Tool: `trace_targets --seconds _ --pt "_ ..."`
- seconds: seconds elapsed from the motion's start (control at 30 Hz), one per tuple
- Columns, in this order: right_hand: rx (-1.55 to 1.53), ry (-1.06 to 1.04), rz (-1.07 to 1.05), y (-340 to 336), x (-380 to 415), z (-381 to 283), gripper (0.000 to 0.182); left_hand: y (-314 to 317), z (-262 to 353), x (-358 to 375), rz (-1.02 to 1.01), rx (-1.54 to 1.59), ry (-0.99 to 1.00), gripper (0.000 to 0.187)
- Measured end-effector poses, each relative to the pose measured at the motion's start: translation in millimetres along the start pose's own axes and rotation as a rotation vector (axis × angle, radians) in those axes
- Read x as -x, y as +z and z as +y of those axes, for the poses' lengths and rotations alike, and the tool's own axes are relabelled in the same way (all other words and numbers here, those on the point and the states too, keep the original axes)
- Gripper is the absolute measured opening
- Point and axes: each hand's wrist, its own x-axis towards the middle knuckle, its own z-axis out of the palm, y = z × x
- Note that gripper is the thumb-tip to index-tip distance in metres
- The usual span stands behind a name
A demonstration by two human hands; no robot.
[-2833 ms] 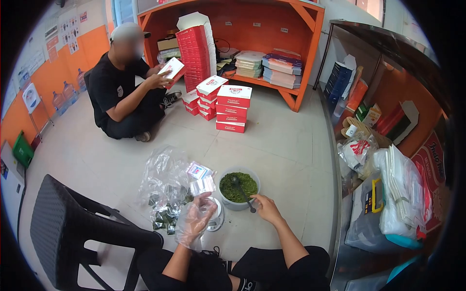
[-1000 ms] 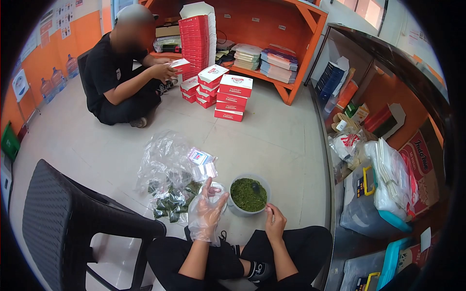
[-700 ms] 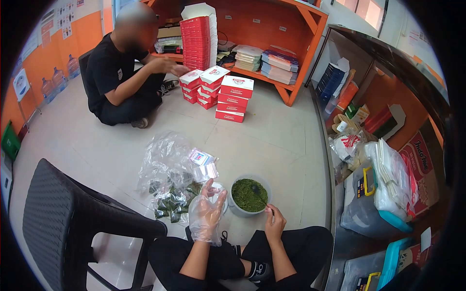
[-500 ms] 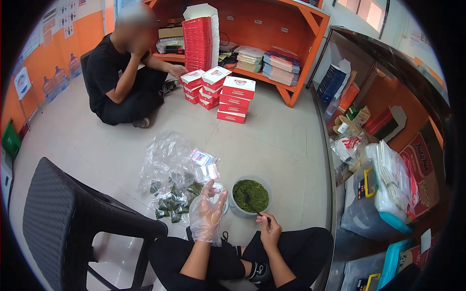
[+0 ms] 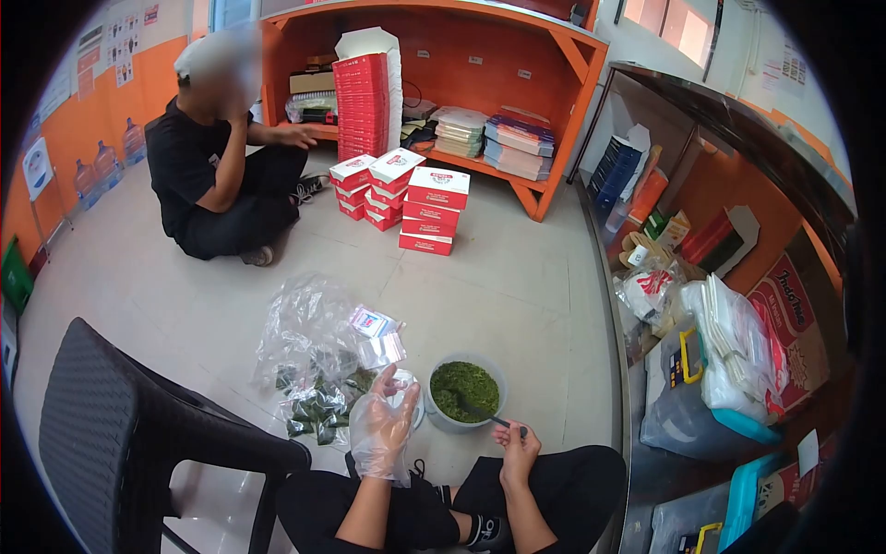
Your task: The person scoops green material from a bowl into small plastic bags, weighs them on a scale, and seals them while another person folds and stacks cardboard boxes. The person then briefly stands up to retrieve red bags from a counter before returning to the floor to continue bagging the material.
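Observation:
My right hand (image 5: 519, 449) is closed on the dark handle of a spoon (image 5: 494, 420), whose other end is sunk in a chopped green mixture (image 5: 463, 383). The mixture lies in a translucent round tub (image 5: 466, 425) on the floor in front of me. My left hand (image 5: 381, 429) wears a clear plastic glove and is raised with its fingers apart, just left of the tub. Behind its fingers, a round white thing (image 5: 417, 406) is partly hidden. Beside this hand, small dark green packets (image 5: 318, 406) lie on and under a crumpled clear plastic bag (image 5: 305, 323).
Small printed packs (image 5: 374, 323) lie beyond my left hand. Red-and-white boxes (image 5: 434, 208) stand stacked ahead, near a seated person (image 5: 221, 175). A black chair (image 5: 111, 434) is close on my left. Shelving with plastic bins (image 5: 706, 411) runs along my right.
The spoon's bowl, visible on the mixture before, is now sunk in it nearer my side of the tub. The other person's hand has moved away from the boxes. My view has shifted slightly.

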Motion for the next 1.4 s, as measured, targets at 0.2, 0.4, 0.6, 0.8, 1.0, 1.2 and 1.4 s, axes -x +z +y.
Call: trace_targets --seconds 0.2,0.4,0.6,0.8,1.0,1.2,1.4 --pt "0.192 -0.118 -0.064 8 6 1 0.021 0 -1 0 0.023 -0.027 0.014 0.056" --pt "0.200 -0.123 -0.095 7 8 2 0.022 2 -8 0 0.025 -0.106 0.018 0.057" --pt "0.017 0.054 -0.062 3 0 10 0.022 -2 -1 -1 -0.026 -0.108 -0.050 0.056" --pt "-0.178 0.246 0.018 3 -9 11 0.021 -4 15 3 -0.012 -0.235 0.097 0.053" --pt "-0.267 0.295 0.070 -5 -15 6 0.020 8 -21 -1 -0.087 -0.146 0.009 0.047" --pt "-0.296 0.219 0.079 -20 -28 -25 0.018 23 -28 -4 -0.222 -0.146 0.041 0.048" --pt "-0.245 0.016 -0.062 -23 -63 -96 0.020 54 -16 -32 -0.432 -0.097 0.267 0.042"
